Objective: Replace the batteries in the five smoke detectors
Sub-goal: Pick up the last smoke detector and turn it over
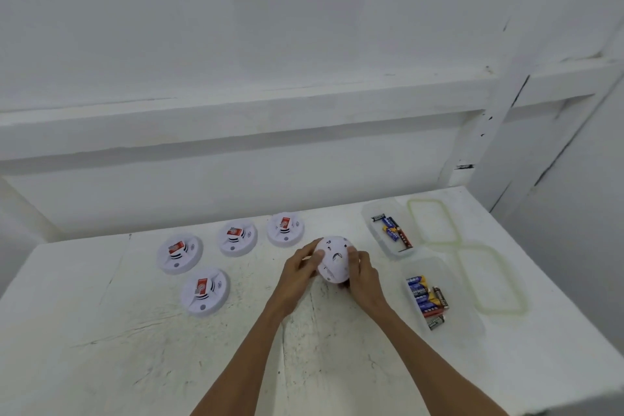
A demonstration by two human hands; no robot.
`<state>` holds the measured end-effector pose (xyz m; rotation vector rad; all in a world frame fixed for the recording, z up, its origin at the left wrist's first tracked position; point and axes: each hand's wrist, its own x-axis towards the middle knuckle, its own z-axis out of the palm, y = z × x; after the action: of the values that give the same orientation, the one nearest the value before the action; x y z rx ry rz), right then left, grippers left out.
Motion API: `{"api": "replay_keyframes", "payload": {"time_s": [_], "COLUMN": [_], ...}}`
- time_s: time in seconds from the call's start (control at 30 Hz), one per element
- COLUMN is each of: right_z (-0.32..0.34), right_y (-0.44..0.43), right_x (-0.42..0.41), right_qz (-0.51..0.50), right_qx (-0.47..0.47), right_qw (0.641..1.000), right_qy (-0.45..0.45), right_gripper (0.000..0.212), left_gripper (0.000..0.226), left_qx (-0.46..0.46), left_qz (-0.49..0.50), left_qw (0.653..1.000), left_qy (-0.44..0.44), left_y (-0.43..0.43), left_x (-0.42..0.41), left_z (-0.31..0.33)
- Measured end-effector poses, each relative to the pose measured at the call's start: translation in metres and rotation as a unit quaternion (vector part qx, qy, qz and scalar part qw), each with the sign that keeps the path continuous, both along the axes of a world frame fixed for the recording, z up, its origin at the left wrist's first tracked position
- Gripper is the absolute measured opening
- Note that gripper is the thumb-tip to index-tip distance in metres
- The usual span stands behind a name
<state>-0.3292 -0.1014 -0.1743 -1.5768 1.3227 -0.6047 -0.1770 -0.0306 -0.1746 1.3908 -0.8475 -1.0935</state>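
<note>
Now | smoke detector (332, 260) held between left hand (300, 267) and right hand (363, 275) | both clamped on its rim

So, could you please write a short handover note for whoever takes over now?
Left hand and right hand: both grip one round white plastic smoke detector, back up, over the white table.
Four more white detectors with red stickers lie face up to its left.
Batteries sit in two clear plastic tubs on the right, lids off.
Done: none visibly opened. Left: apparently all five.
</note>
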Motion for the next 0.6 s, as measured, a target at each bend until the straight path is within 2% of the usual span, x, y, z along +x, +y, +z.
{"api": "replay_keyframes", "payload": {"time_s": [0.1, 0.17, 0.23, 0.3, 0.4, 0.5, 0.6], "right_z": [-0.001, 0.002, 0.003, 0.006, 0.014, 0.017, 0.017], "right_y": [-0.002, -0.002, -0.002, -0.005, -0.004, -0.004, -0.004], "right_x": [-0.003, -0.003, -0.003, -0.007, -0.009, -0.004, 0.003], "right_qz": [-0.013, -0.011, 0.001, 0.01, 0.018, 0.055, 0.059], "right_qx": [0.043, 0.059, 0.019, -0.052, -0.122, -0.171, -0.155], "right_qw": [0.999, 0.998, 0.997, 0.986, 0.98, 0.971, 0.973], "right_qy": [-0.012, 0.002, 0.07, 0.157, 0.158, 0.158, 0.163], "right_gripper": [0.045, 0.04, 0.045, 0.047, 0.048, 0.053, 0.065], "left_gripper": [0.044, 0.061, 0.078, 0.078, 0.072, 0.068, 0.09], "left_qx": [0.011, 0.046, 0.049, 0.039, 0.037, 0.031, 0.01], "left_qz": [0.029, 0.024, 0.02, 0.041, 0.045, 0.022, 0.013], "left_qw": [0.992, 0.971, 0.942, 0.915, 0.895, 0.902, 0.899], "left_qy": [0.12, 0.234, 0.332, 0.401, 0.441, 0.431, 0.437], "left_y": [-0.014, -0.023, -0.028, -0.031, -0.031, -0.033, -0.03], "left_x": [-0.02, -0.034, -0.043, -0.044, -0.037, -0.031, -0.03], "left_z": [-0.007, -0.01, -0.012, -0.021, -0.035, -0.04, -0.036]}}
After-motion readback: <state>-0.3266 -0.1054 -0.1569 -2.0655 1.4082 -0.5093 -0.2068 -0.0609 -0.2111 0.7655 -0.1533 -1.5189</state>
